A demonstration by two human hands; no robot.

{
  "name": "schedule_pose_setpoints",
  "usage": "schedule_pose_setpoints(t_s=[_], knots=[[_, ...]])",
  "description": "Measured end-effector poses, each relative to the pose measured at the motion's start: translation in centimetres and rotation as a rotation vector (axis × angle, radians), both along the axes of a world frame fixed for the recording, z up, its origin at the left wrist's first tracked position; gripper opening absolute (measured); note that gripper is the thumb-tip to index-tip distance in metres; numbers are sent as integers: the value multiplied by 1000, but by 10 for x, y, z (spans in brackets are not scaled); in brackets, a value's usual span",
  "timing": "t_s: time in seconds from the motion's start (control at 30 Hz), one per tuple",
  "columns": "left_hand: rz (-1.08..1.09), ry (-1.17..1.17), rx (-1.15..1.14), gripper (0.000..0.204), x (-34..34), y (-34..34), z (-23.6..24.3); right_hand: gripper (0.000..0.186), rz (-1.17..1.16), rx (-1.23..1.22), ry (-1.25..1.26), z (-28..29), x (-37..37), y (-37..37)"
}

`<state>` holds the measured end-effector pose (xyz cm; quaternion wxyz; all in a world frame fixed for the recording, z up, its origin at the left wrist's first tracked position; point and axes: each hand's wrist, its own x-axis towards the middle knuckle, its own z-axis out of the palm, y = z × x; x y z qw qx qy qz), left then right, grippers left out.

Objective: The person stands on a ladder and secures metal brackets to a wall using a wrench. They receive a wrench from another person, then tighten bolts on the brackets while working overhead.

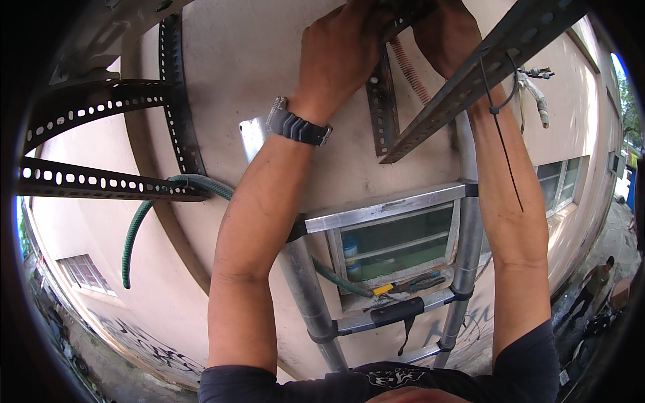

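Observation:
My left hand and my right hand are both raised to the top edge of the view, at a dark perforated metal angle bracket. Shadow and the picture's edge hide the fingers of both, so their grip does not show. Between my wrists an upright perforated strip stands against the wall, with a reddish ribbed hose beside it. A black cable tie loops round the slanting bracket arm, its tail hanging in front of my right forearm. A black watch is on my left wrist.
An aluminium ladder leans below me at the wall. Behind it, pliers lie at a window sill. More perforated brackets and a green hose are at left. Cut cable ends stick out right; a person stands far below.

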<state>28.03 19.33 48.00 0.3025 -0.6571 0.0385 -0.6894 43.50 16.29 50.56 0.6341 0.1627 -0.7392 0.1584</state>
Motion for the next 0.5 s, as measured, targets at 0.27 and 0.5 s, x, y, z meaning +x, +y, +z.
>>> schedule_pose_setpoints(t_s=[0.27,0.5], knots=[[55,29,22,18,-7,20,-3,29,-1,53,-166,3,-2,-3],[-15,66,-70,16,-1,18,2,46,-735,282,84,3,26,17]])
